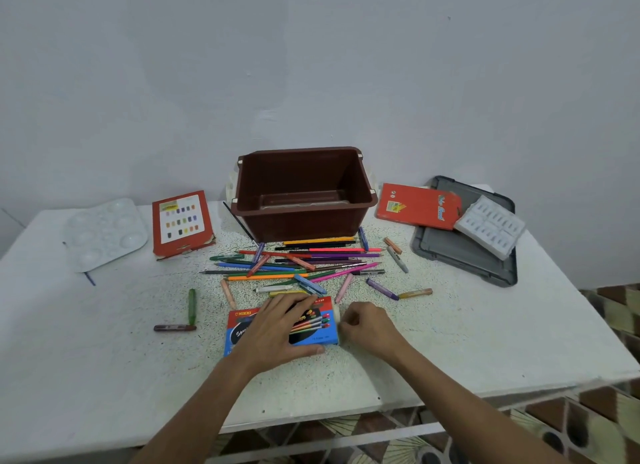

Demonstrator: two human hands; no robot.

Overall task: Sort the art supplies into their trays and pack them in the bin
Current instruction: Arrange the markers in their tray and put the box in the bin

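Observation:
A blue crayon box (322,328) lies near the table's front. My left hand (280,328) lies flat over it, fingers at its far edge and thumb at its near edge. My right hand (369,323) has curled fingers at the box's right end, where a white inner tray (336,316) shows. Behind it, a pile of coloured pencils and crayons (304,261) is scattered in front of the empty brown bin (301,200). A white plastic tray (490,226) rests on the grey lid (460,252) at the right.
A white paint palette (104,235) sits at the far left, with a red paint box (181,223) beside it. A red pencil box (417,205) leans on the grey lid. Loose crayons (191,306) lie left of the blue box. The table edge (311,422) is near me.

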